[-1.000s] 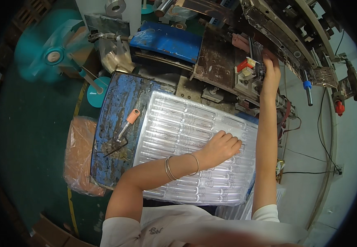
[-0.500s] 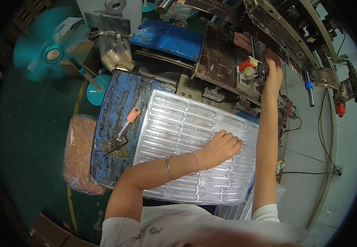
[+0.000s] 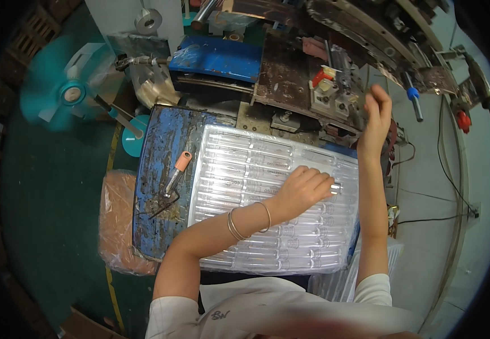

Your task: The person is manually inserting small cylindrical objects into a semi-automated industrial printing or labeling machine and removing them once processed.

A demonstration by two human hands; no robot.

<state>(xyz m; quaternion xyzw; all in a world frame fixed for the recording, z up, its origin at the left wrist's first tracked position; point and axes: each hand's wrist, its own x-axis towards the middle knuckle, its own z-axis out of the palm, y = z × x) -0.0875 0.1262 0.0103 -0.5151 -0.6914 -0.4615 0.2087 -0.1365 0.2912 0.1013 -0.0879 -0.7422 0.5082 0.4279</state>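
A plastic-lined tray (image 3: 218, 131) with rows of clear plastic tubes (image 3: 228, 183) lies in front of me. My left hand (image 3: 304, 192) is closed over the tray's right half. The shiny end of a clear tube (image 3: 336, 188) sticks out past its fingers. Farther off to the right, my right hand (image 3: 376, 121) is raised beside the machine's metal fixture (image 3: 328, 101), fingers loosely bent and apart, with nothing visible in them. On that fixture sit a red piece (image 3: 320, 78) and a clear part (image 3: 343, 76).
Left of the tray, a tool with an orange handle (image 3: 183, 161) and a dark hex key (image 3: 164, 207) lie on the worn blue tabletop (image 3: 160, 135). A teal fan (image 3: 72, 95) spins at the far left. Machine arms with a blue-collared rod (image 3: 413, 93) hang at upper right.
My right hand has come away from the clear part on the fixture, back toward me. A tube end now shows beyond my left fingers. The whole view has shifted slightly.
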